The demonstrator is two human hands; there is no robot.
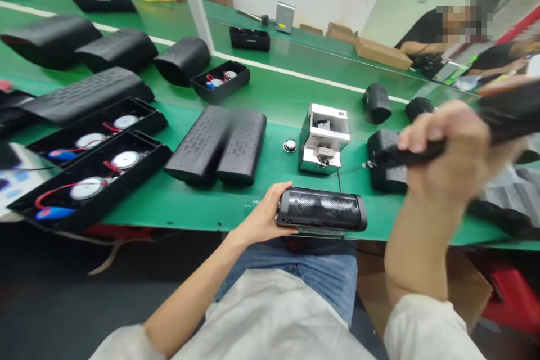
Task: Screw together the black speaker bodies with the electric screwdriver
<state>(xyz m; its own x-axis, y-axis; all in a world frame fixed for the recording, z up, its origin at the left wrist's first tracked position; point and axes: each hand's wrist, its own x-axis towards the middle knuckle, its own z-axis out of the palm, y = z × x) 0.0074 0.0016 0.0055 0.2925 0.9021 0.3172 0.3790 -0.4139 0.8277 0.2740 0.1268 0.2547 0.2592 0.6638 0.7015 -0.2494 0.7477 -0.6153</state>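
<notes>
Near the left hand [261, 216], black trays [139, 171] hold speaker drivers [87, 188].

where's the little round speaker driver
In the head view, the small round speaker driver lies on the green workbench, between two black textured speaker housings and the white-and-silver fixture to its right.

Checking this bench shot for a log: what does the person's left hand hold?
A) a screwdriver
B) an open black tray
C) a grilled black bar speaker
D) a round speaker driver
C. The left hand grips a black bar speaker with mesh grilles.
</notes>
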